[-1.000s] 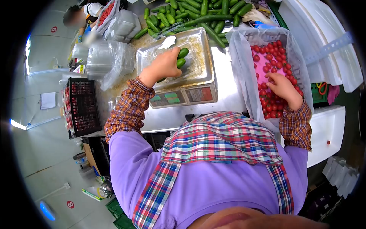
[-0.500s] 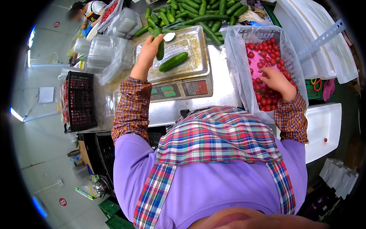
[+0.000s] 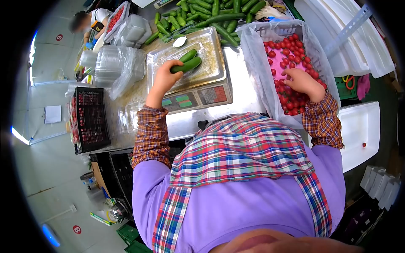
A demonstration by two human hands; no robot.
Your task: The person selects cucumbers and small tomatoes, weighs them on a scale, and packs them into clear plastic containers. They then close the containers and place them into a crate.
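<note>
My left hand (image 3: 165, 77) is closed on the near end of a green cucumber (image 3: 187, 65), holding it low over a clear plastic tray (image 3: 213, 69). A second cucumber (image 3: 188, 55) lies in that tray, right beside the first. The tray rests on a weighing scale (image 3: 198, 98) with a keypad on its front. My right hand (image 3: 304, 83) is down in a plastic-lined crate (image 3: 257, 63) of red cherry tomatoes (image 3: 291, 101). Its fingers are curled among them, and whatever they may hold is hidden.
A heap of cucumbers (image 3: 202, 12) lies at the back. Stacked clear containers (image 3: 112, 67) and a black crate (image 3: 90, 120) stand at left. White foam boxes (image 3: 358, 130) are at right. Another person (image 3: 95, 25) works at the far left.
My left hand has come down and nearer to me, bringing its cucumber alongside the one in the tray. My right hand stays in the tomato crate, slightly shifted.
</note>
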